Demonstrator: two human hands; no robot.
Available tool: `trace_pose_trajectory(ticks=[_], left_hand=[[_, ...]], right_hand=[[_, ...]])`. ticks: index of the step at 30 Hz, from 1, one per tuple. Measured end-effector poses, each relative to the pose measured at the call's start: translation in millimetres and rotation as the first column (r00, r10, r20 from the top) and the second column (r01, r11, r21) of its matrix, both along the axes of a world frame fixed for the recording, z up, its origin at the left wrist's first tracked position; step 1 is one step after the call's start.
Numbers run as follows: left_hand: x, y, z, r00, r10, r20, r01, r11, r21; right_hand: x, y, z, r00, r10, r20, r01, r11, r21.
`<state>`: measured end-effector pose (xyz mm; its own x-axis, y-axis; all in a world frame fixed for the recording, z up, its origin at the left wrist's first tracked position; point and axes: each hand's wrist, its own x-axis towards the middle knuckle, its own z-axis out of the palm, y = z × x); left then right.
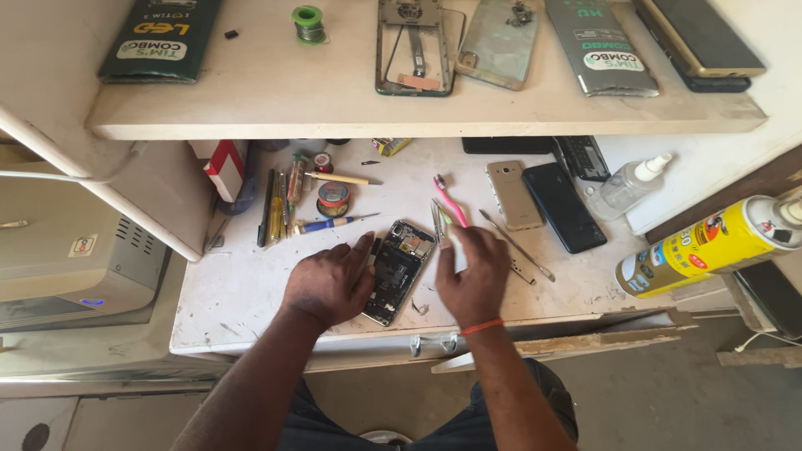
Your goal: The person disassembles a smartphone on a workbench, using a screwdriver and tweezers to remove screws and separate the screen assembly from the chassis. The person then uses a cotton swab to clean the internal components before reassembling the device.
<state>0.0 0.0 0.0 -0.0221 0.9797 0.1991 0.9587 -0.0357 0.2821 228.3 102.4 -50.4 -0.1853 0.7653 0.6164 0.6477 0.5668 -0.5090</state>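
From the head camera, an opened phone [398,271] with its insides bared lies on the white counter [242,288] between both hands. The left hand [327,282] rests flat with fingers spread, touching the phone's left edge. The right hand [473,280] is closed on tweezers [439,221] just right of the phone. A pink toothbrush [449,200] and a yellow spray can [710,246] lie farther off.

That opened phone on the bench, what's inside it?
The opened black phone shows a dark circuit board and small metal parts in its frame. The left hand covers its left edge; the right hand sits beside it, so finer detail is unclear.
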Motion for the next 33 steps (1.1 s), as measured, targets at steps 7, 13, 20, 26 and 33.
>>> trace_pose_trajectory(ticks=[7, 13, 20, 26, 33], left_hand=[[-0.6, -0.6, 0.1, 0.999, -0.018, 0.040, 0.015, 0.998, 0.056], [-0.3, 0.3, 1.2, 0.999, -0.015, 0.046, 0.012, 0.998, 0.062], [-0.8, -0.8, -1.3, 0.998, -0.016, 0.055, 0.013, 0.998, 0.066], [-0.4, -0.5, 0.0, 0.999, -0.023, 0.046, 0.019, 0.996, 0.087], [0.5, -1.3, 2.4, 0.998, -0.032, 0.048, 0.028, 0.995, 0.097]], right_hand=[[8.7, -3.8, 35.2, 0.927, -0.229, 0.297, 0.231, 0.972, 0.029], [12.2, 0.1, 40.9, 0.955, -0.234, 0.181, 0.206, 0.965, 0.163], [9.6, -5.5, 57.0, 0.959, 0.052, -0.279, -0.044, 0.998, 0.035], [3.5, -6.7, 76.7, 0.851, 0.307, -0.426, -0.308, 0.949, 0.067], [-25.7, 1.8, 77.2, 0.782, 0.348, -0.517, -0.452, 0.888, -0.086]])
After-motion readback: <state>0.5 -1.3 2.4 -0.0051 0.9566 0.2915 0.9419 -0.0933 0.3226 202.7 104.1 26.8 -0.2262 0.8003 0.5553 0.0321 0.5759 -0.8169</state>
